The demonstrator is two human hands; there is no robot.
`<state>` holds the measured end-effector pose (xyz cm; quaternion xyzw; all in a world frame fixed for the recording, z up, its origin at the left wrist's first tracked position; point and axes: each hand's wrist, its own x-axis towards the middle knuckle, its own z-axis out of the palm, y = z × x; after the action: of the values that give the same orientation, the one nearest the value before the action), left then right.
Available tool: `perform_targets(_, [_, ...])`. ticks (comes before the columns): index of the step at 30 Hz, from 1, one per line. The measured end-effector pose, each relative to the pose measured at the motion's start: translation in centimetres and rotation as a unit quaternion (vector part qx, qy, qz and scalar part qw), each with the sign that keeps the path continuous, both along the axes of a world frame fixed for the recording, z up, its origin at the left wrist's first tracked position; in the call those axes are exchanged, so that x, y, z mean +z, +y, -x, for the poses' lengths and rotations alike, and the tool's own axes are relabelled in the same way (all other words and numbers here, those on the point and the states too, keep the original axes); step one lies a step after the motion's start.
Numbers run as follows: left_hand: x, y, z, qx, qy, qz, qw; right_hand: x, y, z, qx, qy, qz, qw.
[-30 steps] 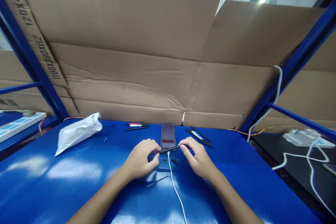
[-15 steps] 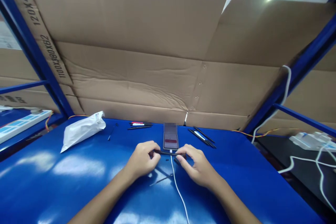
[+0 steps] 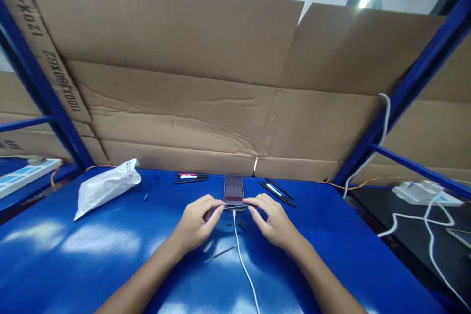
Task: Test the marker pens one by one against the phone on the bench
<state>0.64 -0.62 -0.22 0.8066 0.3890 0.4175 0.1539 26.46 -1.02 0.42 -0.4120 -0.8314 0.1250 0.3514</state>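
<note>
On the blue workbench (image 3: 110,274), near edge, both hands work at the middle: left hand (image 3: 196,221) and right hand (image 3: 274,221) hold one slim black pen barrel (image 3: 235,207) level between them, fingers narrow, left fingertips (image 3: 220,208) pinching one end and right fingertips (image 3: 247,201) the other. Barrel sits right at the near end of a smartphone (image 3: 233,189) lying flat, screen up; can't tell if they touch. White charging cable (image 3: 239,255) runs from the phone toward the near edge, passing between the hands. Only container: white plastic bag (image 3: 106,189), lying on its side far left on the bench, contents can't tell. Loose pens (image 3: 191,177) lie far left of the phone, a black pen bunch (image 3: 277,193) far right of it. Small black parts (image 3: 241,225) sit just near of the right hand, thin dark rod (image 3: 220,253) near the cable, short dark stick (image 3: 150,189) beside the bag. Cardboard sheet (image 3: 184,83) stands behind the bench against a blue steel rack (image 3: 44,88). Power strips sit far left (image 3: 25,171) and right (image 3: 427,194), off the bench.
</note>
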Motion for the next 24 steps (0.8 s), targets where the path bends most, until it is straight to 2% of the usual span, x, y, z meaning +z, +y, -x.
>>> perform_targets(6, [-0.3, 0.4, 0.2, -0.026, -0.030, 0.006, 0.999, -0.3, 0.1, -0.1, 0.025, -0.080, -0.010, 0.996])
perform_targets(9, [-0.4, 0.8, 0.6, -0.026, 0.016, -0.012, 0.999, -0.2, 0.3, -0.3, 0.022, -0.067, -0.003, 0.997])
perform_targets(12, [-0.5, 0.9, 0.5, 0.013, 0.093, -0.056, 0.994, -0.1, 0.4, -0.3, 0.030, -0.063, 0.004, 0.998])
perform_targets(16, [-0.6, 0.8, 0.1, 0.041, 0.155, -0.076, 0.984, -0.5, 0.3, 0.1, 0.026, -0.066, -0.032, 0.997])
perform_targets(20, [-0.5, 0.6, -0.1, 0.063, 0.100, -0.013, 0.993, -1.2, 0.3, 0.7, 0.014, -0.061, -0.040, 0.997])
perform_targets(24, [0.0, 0.4, 0.2, 0.083, 0.015, 0.039, 0.996, -1.5, 0.5, 1.0, -0.022, -0.011, 0.054, 0.998])
